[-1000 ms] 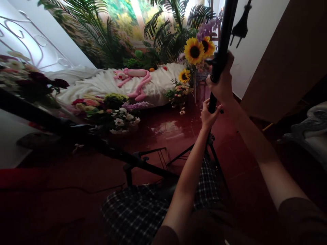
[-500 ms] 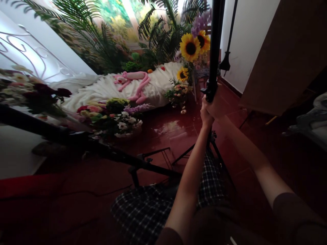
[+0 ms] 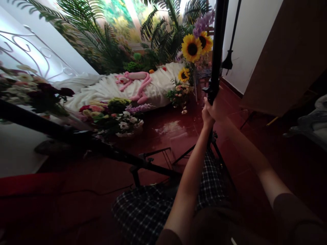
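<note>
A black light-stand pole [image 3: 217,44] rises almost vertically in front of me, ending in a tripod base [image 3: 213,151] on the floor. My left hand [image 3: 207,117] and my right hand [image 3: 216,108] are close together around the pole, and both grip it. Behind the pole's lower end, a plaid cloth [image 3: 163,200] hangs near my left forearm. A long black boom arm [image 3: 84,143] stretches off to the left, with a folding stand base [image 3: 150,163] near its lower end.
Ahead, a pink plush toy [image 3: 135,81] lies on draped white fabric [image 3: 102,93], among artificial flowers and sunflowers [image 3: 191,48]. The red tile floor [image 3: 168,127] is glossy. A black plug [image 3: 227,63] hangs beside the pole, and a brown panel [image 3: 286,58] stands at right.
My right hand has moved down the pole to sit beside my left hand, which has closed around it. The view has swung slightly, and the hanging plug now sits lower.
</note>
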`<state>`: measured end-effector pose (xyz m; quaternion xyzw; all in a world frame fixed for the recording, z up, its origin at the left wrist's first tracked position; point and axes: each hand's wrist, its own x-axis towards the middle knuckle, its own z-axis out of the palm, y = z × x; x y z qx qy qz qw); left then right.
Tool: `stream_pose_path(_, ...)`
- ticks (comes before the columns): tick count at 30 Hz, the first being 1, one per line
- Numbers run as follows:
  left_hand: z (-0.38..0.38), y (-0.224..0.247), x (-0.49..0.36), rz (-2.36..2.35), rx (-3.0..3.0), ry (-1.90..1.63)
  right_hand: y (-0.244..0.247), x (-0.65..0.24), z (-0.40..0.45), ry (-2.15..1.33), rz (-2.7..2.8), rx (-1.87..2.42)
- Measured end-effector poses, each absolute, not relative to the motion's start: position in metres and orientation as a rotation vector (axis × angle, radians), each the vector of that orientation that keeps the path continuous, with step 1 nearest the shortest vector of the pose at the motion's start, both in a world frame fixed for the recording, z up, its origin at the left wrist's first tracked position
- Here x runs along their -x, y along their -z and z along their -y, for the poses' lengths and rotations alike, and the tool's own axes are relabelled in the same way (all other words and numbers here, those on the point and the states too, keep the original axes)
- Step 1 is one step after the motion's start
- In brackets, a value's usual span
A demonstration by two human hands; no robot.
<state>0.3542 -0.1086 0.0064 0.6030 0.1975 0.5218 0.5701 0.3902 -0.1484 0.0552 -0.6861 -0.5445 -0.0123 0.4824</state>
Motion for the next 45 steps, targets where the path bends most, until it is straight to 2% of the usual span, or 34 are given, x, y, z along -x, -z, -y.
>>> stream_pose_path(6,0.119,-0.015,-0.349,-0.484,-1.520,-1.247,-0.053,-0.407,0.205,0.301,1.309,1.640)
stream_pose_path(14,0.121,-0.017,-0.350,-0.488,-1.543,-1.303,-0.046,-0.430,0.221,0.150,1.306,1.696)
stream_pose_path(22,0.119,-0.015,-0.351,-0.500,-1.600,-1.298,-0.022,-0.433,0.204,0.233,1.199,1.602)
stream_pose_path(26,0.118,-0.013,-0.352,-0.489,-1.586,-1.292,-0.028,-0.440,0.193,0.086,1.093,1.571)
stream_pose_path(34,0.115,-0.009,-0.351,-0.464,-1.597,-1.308,-0.070,-0.458,0.179,-0.632,0.864,1.747)
stream_pose_path(45,0.118,-0.012,-0.350,-0.486,-1.600,-1.261,-0.070,-0.430,0.184,-0.584,0.589,1.696)
